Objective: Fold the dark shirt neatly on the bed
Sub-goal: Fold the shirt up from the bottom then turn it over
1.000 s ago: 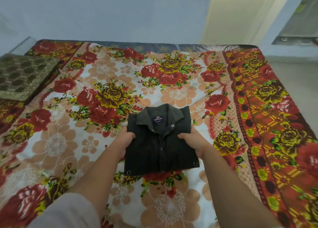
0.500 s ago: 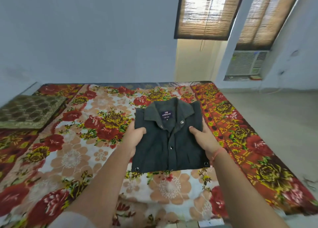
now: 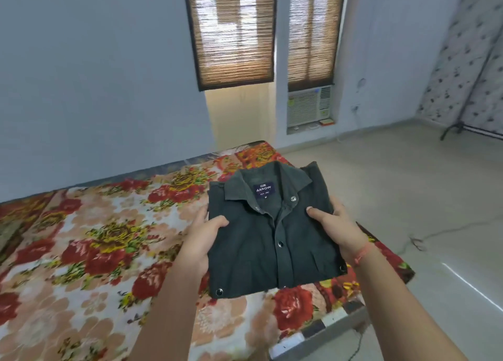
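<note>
Dark folded button-up shirt (image 3: 272,232): collar up, held above the floral-sheeted bed (image 3: 81,251)
Left hand (image 3: 202,241): fingers clasp shirt's left edge
Right hand (image 3: 336,224): fingers clasp right edge

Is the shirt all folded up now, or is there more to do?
The folding looks done: the dark shirt is a neat rectangle, collar and label on top. The left hand and right hand grip its sides, holding it up over the bed. What seems left is setting it down.
</note>
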